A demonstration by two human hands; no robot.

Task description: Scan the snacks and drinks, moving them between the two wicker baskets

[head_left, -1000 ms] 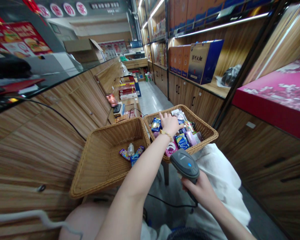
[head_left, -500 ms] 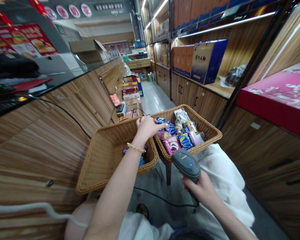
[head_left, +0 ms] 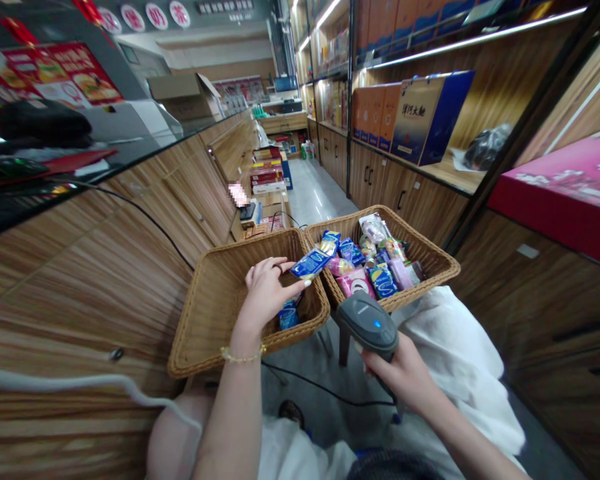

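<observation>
My left hand (head_left: 265,290) hovers over the left wicker basket (head_left: 210,313), fingers pinched on a blue snack packet (head_left: 311,264) that sticks out to the right. My right hand (head_left: 405,377) grips the handle of a grey barcode scanner (head_left: 367,321), its head pointing up towards the packet. The right wicker basket (head_left: 430,257) is full of several coloured snack packets. A few packets lie at the bottom of the left basket, partly hidden by my hand.
A wooden counter with a glass top (head_left: 105,200) runs along the left. Wooden cabinets and shelves with boxed goods (head_left: 420,120) line the right. A red box (head_left: 570,193) sits at right. The scanner's cable (head_left: 320,390) trails across the floor.
My left hand left the right basket with a blue packet and carried it leftwards over the left basket. The scanner hand barely moved.
</observation>
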